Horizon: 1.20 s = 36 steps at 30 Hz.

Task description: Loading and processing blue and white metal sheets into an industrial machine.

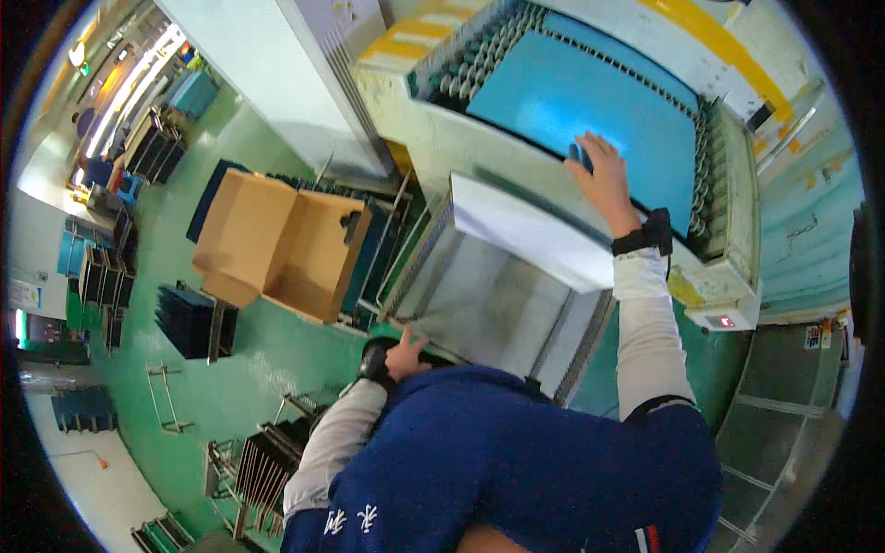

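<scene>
My right hand point(606, 182) reaches over the near edge of a glossy blue panel point(576, 88) lying on the machine's rollers. Its thumb and fingers close round a small dark blue piece point(580, 157) at the panel's edge; its kind is too small to make out. Below the machine stands a slotted rack point(489, 300) with grey inner surfaces and a white panel point(525, 230) upright at its far side. Near the rack's left front corner, my left hand point(404, 357) rests with thumb and finger apart, holding nothing visible.
An opened cardboard box point(318, 253) lies on a cart left of the rack. Dark slotted racks point(191, 318) and metal frames point(166, 398) stand on the green floor. The roller machine's pale housing point(433, 138) rises ahead; a grey panelled surface point(770, 433) is at right.
</scene>
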Each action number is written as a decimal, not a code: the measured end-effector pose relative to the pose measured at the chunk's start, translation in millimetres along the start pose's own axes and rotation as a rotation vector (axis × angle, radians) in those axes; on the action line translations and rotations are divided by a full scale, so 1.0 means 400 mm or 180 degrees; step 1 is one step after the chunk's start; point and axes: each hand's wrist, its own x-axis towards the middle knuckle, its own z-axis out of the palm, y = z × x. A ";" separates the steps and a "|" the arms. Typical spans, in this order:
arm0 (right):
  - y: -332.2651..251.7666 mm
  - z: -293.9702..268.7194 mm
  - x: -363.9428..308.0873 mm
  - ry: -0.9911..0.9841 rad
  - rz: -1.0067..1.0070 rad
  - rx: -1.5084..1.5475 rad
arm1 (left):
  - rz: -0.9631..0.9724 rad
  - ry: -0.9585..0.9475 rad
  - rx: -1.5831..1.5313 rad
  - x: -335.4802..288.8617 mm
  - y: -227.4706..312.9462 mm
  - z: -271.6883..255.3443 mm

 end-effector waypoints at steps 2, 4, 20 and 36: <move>-0.030 -0.007 -0.012 0.0189 -0.0160 0.0063 | 0.0024 -0.0035 -0.0052 -0.003 0.010 -0.017; -0.070 -0.007 -0.044 0.0085 -0.0040 0.0536 | 0.0023 -0.0155 -0.0097 -0.007 0.027 -0.035; -0.212 0.106 -0.311 -0.0477 -0.0028 0.0017 | -0.0186 -0.0234 -0.0014 -0.026 0.065 -0.068; -0.190 0.169 -0.274 -0.0827 0.0708 0.0263 | -0.0068 0.0036 0.0055 -0.010 0.037 -0.017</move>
